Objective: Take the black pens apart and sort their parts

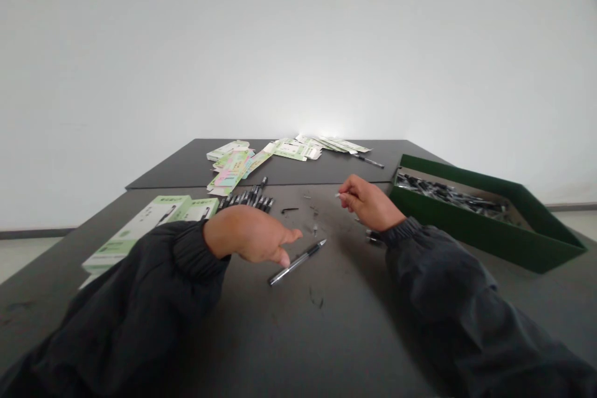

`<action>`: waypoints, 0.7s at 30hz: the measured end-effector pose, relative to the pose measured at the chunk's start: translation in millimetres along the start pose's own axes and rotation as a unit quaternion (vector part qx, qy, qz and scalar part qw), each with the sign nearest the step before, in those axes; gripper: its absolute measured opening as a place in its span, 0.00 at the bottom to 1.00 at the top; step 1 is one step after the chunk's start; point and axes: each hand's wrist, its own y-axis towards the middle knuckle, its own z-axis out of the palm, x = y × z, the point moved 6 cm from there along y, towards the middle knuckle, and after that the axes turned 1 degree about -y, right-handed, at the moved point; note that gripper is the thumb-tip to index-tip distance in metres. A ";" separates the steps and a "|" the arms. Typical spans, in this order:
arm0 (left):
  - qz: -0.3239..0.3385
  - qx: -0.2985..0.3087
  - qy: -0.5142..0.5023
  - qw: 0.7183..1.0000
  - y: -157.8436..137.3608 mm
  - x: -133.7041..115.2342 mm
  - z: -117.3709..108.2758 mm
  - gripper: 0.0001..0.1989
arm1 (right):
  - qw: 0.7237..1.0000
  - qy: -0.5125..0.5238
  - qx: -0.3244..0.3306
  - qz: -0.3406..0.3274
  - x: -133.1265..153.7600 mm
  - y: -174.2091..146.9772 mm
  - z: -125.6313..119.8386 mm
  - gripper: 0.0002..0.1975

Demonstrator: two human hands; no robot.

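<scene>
My left hand (254, 233) hovers by a clear-barrelled pen (298, 262) with a black grip, its thumb and forefinger apart and the other fingers partly hidden. The pen lies slantwise on the dark table, tip pointing away to the right. In a pinch, my right hand (368, 202) has a small whitish piece (337, 194), too small to name. Between the hands are a black pen clip (290, 209) and several tiny clear bits (314, 229). Beyond my left hand lies a cluster of black-capped pens (249, 196).
White-and-green pen boxes (140, 227) are at the left. Flattened cartons (233, 168) spread over the far table, with another pen (368, 161) at their right. A green bin (466, 233) full of pen parts stands at right. A black piece (373, 236) lies under my right wrist.
</scene>
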 end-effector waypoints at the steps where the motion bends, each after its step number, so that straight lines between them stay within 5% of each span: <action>1: 0.004 -0.001 0.000 1.000 0.7 -1.3 0.9 0.31 | 1.000 -0.010 0.001 -0.009 1.3 -0.3 1.6 0.03; 5: 0.004 0.014 0.011 1.000 3.4 -3.6 5.8 0.29 | 0.995 -0.066 0.061 -0.039 6.5 2.0 19.7 0.02; 8: -0.001 0.012 0.010 1.000 2.5 -4.3 4.8 0.28 | 0.997 -0.059 0.029 -0.051 11.1 6.9 17.7 0.01; 16: -0.006 0.002 -0.010 1.000 3.8 -5.4 5.9 0.26 | 0.991 0.088 0.097 -0.021 -1.2 3.9 33.3 0.02; 21: 0.014 -0.023 -0.025 0.999 7.4 -3.1 9.5 0.23 | 0.965 0.238 0.113 -0.006 0.7 4.5 35.9 0.07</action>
